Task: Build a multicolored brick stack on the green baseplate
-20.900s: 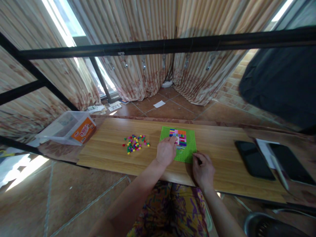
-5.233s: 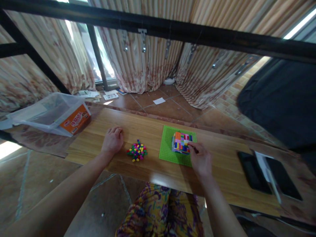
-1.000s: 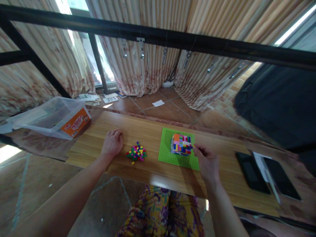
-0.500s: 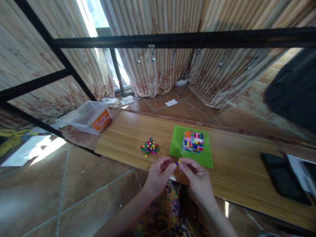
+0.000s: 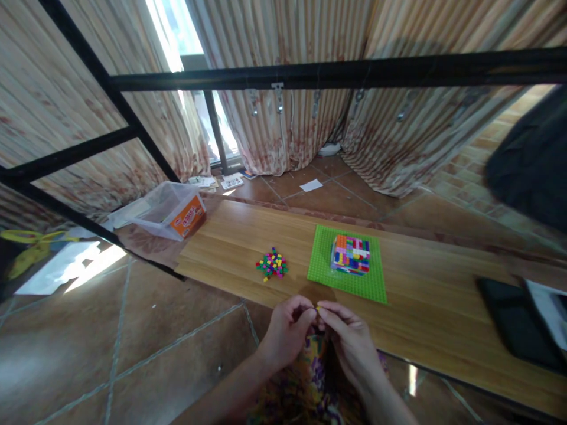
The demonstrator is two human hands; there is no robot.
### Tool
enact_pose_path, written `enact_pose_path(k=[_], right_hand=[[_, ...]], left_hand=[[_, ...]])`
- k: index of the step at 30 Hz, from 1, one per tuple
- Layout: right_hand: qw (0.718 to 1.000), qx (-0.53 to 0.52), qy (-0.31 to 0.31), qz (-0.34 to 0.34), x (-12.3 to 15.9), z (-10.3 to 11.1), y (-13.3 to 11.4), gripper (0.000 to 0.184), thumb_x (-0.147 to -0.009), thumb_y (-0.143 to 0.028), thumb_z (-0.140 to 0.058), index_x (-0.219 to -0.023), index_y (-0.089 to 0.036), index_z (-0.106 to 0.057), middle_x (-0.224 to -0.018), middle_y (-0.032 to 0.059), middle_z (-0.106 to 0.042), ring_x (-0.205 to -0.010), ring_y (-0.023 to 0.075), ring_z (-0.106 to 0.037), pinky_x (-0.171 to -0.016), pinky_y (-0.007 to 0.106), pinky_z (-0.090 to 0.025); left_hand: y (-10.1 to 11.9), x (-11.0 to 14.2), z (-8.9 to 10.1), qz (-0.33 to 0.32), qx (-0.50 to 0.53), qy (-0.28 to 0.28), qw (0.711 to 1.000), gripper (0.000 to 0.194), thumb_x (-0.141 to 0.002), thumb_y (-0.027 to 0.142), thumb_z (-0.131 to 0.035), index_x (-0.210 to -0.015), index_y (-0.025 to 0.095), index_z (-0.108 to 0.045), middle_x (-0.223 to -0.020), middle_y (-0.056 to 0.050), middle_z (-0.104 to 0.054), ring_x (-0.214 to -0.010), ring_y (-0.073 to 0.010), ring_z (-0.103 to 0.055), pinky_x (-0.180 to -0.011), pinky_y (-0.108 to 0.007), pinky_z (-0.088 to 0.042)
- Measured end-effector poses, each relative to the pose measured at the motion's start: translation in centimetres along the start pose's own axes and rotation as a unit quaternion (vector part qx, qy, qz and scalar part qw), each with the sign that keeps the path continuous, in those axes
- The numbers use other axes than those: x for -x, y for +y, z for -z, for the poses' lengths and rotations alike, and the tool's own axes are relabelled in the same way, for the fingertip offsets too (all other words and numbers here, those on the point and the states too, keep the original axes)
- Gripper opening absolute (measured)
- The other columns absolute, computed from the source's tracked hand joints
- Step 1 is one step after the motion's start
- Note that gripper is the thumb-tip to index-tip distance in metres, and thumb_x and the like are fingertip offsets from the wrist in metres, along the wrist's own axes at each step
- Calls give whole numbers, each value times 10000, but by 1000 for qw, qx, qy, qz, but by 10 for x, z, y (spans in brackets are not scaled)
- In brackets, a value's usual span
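Head view: a tiny yellow brick (image 5: pixel 318 307) sits pinched at the meeting fingertips of the left hand (image 5: pixel 287 332) and the right hand (image 5: pixel 349 339), both grasping; whether a second piece is joined to it is too small to tell. Patterned cloth (image 5: pixel 314 369) covers the lap just below the grip. Just beyond the grip runs the near edge of a wooden tabletop (image 5: pixel 234 236). Ahead and to the right of it, a green baseplate (image 5: pixel 321 254) bears a multicoloured brick block (image 5: pixel 352 254). Ahead and to the left lies a pile of loose bricks (image 5: pixel 271 264). Farther out, a clear plastic box (image 5: pixel 159 206) stands far left of the grip, and a dark flat device (image 5: pixel 516 321) lies far right.
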State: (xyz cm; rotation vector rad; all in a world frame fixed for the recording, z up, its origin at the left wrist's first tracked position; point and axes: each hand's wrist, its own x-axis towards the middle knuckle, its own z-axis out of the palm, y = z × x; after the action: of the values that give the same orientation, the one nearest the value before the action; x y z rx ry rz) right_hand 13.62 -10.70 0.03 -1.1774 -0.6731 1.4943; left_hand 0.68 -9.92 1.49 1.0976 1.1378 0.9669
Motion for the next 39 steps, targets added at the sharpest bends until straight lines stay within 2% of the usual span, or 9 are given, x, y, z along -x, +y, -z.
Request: enact_pose_path(k=[4,6,8,11,16,21,27,32,39], right_hand=[[990,86,81,81,-20,23,-24,239,-647,-401,-825,-819,-241,-779,-698,10,-700,-611,152,-597,-626,302,-506],[953,180,169,174,-39,44,-44,223,-665,-400,-803,-816,-239,-777,-792,30,-731,-719,184,-639,-716,335,-514],[906,263,203,261,-60,64,-64,196,-717,-407,-748,-794,-227,-767,-855,50,-736,-813,217,-654,-773,364,-508],[857,363,192,311,-86,83,-83,205,-771,-403,-679,-797,-215,-757,-867,60,-727,-816,225,-654,-759,366,-502],[814,456,152,326,-103,80,-82,230,-843,-380,-595,-833,-215,-755,-888,63,-724,-778,204,-655,-723,335,-498],[792,503,146,316,-103,74,-77,237,-872,-364,-554,-874,-238,-755,-900,48,-732,-734,187,-647,-698,318,-495],[790,497,172,316,-104,73,-76,234,-850,-376,-566,-871,-234,-751,-883,48,-748,-721,189,-655,-692,314,-505],[816,460,196,291,-101,76,-76,261,-831,-404,-585,-874,-214,-758,-889,58,-760,-756,209,-682,-719,329,-521],[891,300,256,226,-121,80,-72,360,-767,-454,-649,-924,-147,-749,-843,88,-747,-736,217,-671,-693,340,-523]], left_hand=[[10,-15,18,-28,-92,9,995,214,-847,415,-581,-757,225,-615,-650,3,-606,-609,-133,-549,-588,-252,-429],[18,-29,35,-73,-163,60,982,191,-840,397,-583,-778,223,-633,-714,-4,-639,-656,-137,-573,-628,-252,-447],[27,-48,55,-114,-232,106,960,181,-835,387,-578,-811,224,-653,-790,-11,-677,-741,-149,-612,-692,-259,-465],[34,-78,87,-141,-328,149,922,212,-848,385,-534,-834,220,-665,-808,-15,-697,-739,-160,-625,-686,-273,-468],[29,-115,124,-146,-469,169,854,206,-832,343,-513,-757,203,-644,-753,-36,-679,-700,-178,-604,-661,-297,-440],[20,-129,136,-135,-505,129,843,215,-819,341,-516,-719,211,-655,-783,-49,-675,-726,-188,-604,-681,-309,-450],[17,-133,134,-155,-491,67,855,224,-825,326,-505,-777,228,-701,-889,-49,-707,-850,-201,-634,-764,-328,-485],[15,-132,135,-178,-474,46,861,289,-865,371,-472,-824,215,-711,-895,-61,-713,-878,-204,-637,-822,-344,-494],[9,-130,149,-176,-454,155,860,340,-872,429,-463,-858,191,-705,-886,-77,-703,-792,-192,-630,-745,-313,-507]])
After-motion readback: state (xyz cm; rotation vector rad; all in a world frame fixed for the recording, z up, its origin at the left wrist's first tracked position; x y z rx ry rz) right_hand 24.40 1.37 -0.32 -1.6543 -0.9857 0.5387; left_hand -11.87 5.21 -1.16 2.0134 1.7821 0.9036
